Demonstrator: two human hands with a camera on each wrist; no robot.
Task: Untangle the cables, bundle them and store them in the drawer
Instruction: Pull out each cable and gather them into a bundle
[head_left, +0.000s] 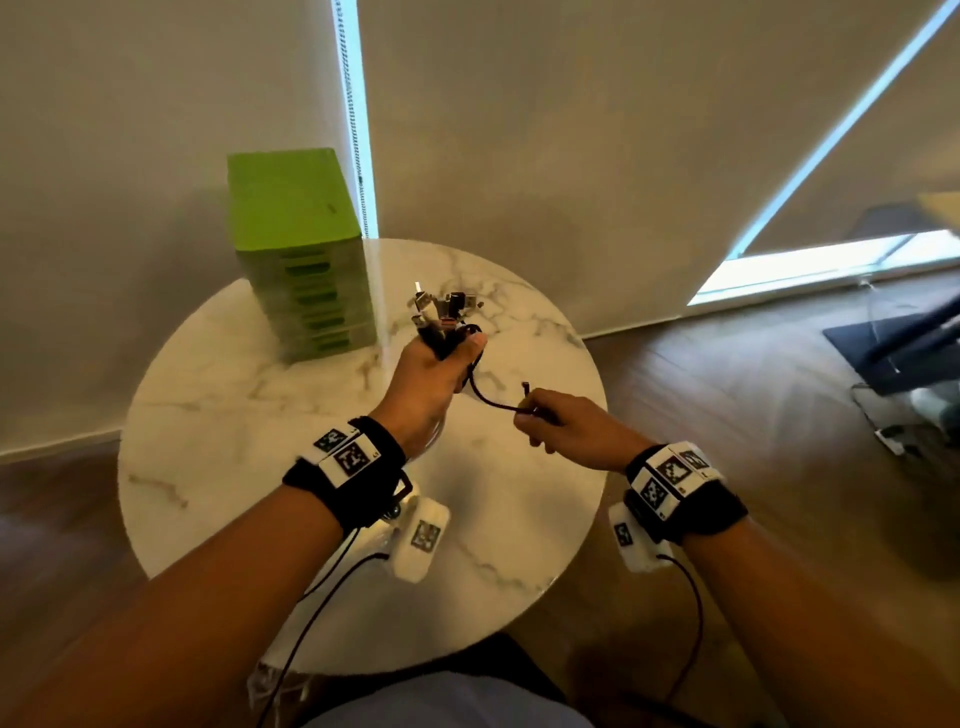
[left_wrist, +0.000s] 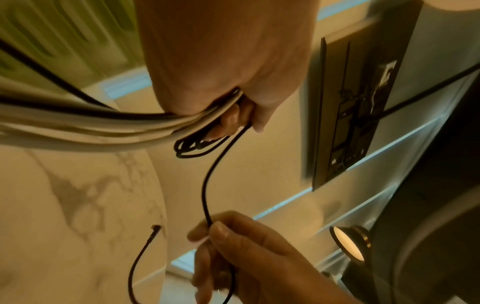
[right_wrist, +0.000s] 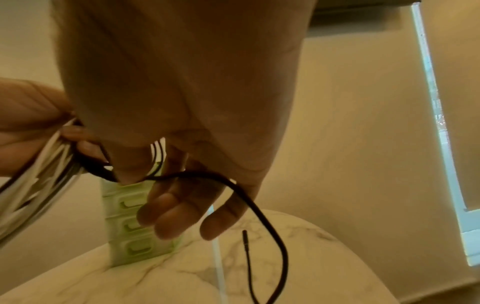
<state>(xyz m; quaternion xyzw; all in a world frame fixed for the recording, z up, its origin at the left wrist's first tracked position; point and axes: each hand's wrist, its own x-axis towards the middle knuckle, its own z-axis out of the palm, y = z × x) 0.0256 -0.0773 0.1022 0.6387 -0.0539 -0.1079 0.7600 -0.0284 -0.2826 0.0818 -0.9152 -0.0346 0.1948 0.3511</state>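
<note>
Cables (head_left: 442, 312) near green drawer unit (head_left: 306, 270)

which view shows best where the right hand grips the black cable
The left wrist view: the right hand pinches the black cable in plain sight. The head view shows the pinch small and distant; in the right wrist view the palm hides it.

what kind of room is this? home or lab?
Likely a home living room, not a lab: a round marble-look table on wood flooring, roller blinds drawn over windows, and what looks like a wall-mounted TV. A green drawer unit stands on the table.
</note>
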